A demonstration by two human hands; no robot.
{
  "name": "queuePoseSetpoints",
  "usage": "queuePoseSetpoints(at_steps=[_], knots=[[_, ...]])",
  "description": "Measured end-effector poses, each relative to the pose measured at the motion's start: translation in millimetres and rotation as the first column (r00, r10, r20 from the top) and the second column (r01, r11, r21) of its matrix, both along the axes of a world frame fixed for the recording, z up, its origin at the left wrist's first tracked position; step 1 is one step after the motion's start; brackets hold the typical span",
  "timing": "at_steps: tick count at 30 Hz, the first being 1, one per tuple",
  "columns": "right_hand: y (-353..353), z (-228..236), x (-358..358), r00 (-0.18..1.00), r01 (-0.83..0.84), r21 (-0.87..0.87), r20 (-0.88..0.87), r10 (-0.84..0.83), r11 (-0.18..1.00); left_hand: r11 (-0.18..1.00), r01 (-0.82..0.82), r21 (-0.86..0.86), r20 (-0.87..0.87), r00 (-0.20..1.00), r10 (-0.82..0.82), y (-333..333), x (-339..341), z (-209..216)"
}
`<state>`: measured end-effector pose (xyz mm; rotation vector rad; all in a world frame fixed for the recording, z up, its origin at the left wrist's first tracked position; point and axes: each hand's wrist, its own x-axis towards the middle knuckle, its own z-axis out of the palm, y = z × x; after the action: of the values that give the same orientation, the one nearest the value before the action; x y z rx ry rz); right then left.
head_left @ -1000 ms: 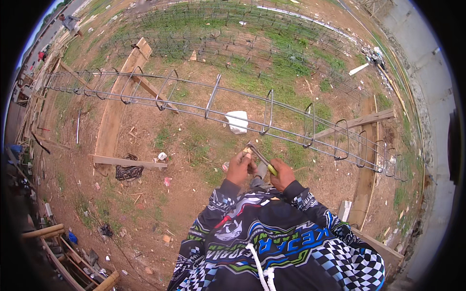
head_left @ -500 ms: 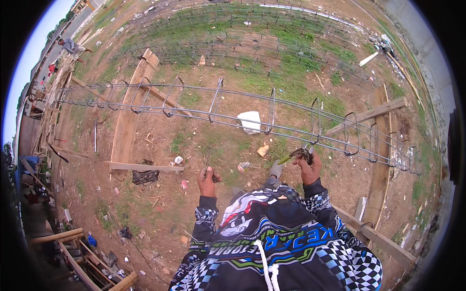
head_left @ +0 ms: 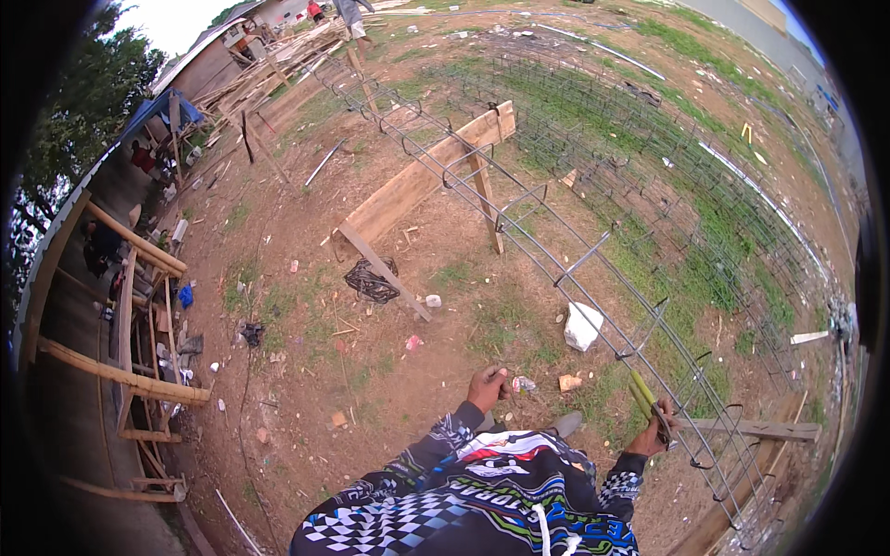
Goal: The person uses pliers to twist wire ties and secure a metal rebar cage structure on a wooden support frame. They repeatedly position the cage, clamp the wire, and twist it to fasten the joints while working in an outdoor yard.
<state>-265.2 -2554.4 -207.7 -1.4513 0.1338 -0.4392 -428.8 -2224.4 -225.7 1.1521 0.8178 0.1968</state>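
Observation:
A long cage of steel rebar (head_left: 582,258) with square stirrups runs from the far left to the near right, raised on wooden supports. My right hand (head_left: 660,432), beside the cage's near part, is closed round a pair of pincers. The yellow-green handles of the pincers (head_left: 642,395) point up and to the left; their head is mostly hidden by my fingers. My left hand (head_left: 487,387) hangs apart from the cage in front of my body, its fingers curled. Whether anything small is inside them cannot be seen.
A wide board (head_left: 408,193) and a timber crosspiece (head_left: 751,429) stand under the cage. A white block (head_left: 583,327) and a dark wire bundle (head_left: 371,281) lie on the ground. More rebar cages (head_left: 649,176) rest on grass. Another person (head_left: 354,18) is far off.
My view has swung to the left, so the cage now runs diagonally and the shed at left shows more. The pincers stay in my right hand; my left fingers remain curled.

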Motion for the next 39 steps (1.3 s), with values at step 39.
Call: queuePoseSetpoints(at_steps=[39], knots=[[3.7,-75.9,73.0,0.891,0.001,-0.884,-0.212,-0.402,0.467,0.498,-0.784,0.371,0.394,0.618,0.68,346.8,-401.8,238.4]])
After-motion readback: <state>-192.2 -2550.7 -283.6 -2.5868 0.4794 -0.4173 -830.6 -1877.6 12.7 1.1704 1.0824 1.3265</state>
